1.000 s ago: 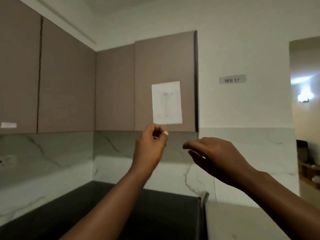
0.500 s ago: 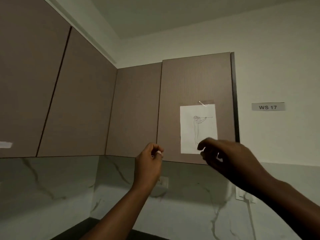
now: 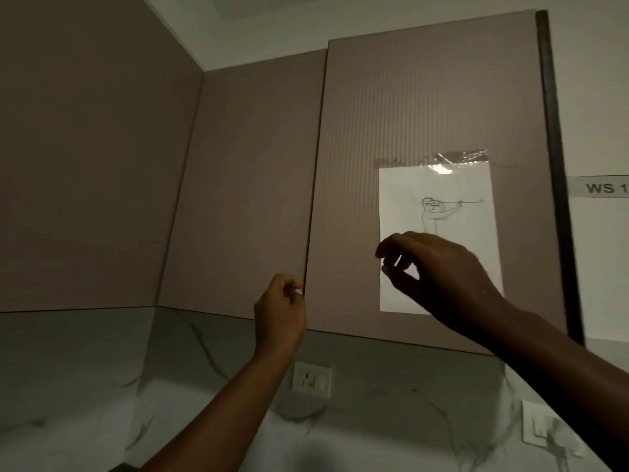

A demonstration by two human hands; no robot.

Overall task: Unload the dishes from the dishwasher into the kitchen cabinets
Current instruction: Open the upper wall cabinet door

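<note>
- The cabinet door fills the upper right of the view, shut, with a taped paper bearing a line drawing at its lower half.
- No dishes and no dishwasher show in this view; where they are cannot be told.
- The right hand hangs in front of the paper at about 3 o'clock from the left hand, its fingers loosely curled and holding nothing visible; whether they touch the paper cannot be told.
- The left hand is raised near the seam at the door's left edge, low down, fingers curled in with the thumb against them; a pale speck sits at the fingertips, too small to say whether it is a held thing or a nail.
- A socket sits on the marble wall at 6 o'clock from the left hand, another plate further right.
- Judgement: the hands seem set to open the door.
- Risks: the doors show no handle, so fingers may slip off the bottom edge or seam; a pull through the paper could tear it or lift the tape; the door could swing toward the head, which is close; the light is dim, so the edge is easy to misjudge.
</note>
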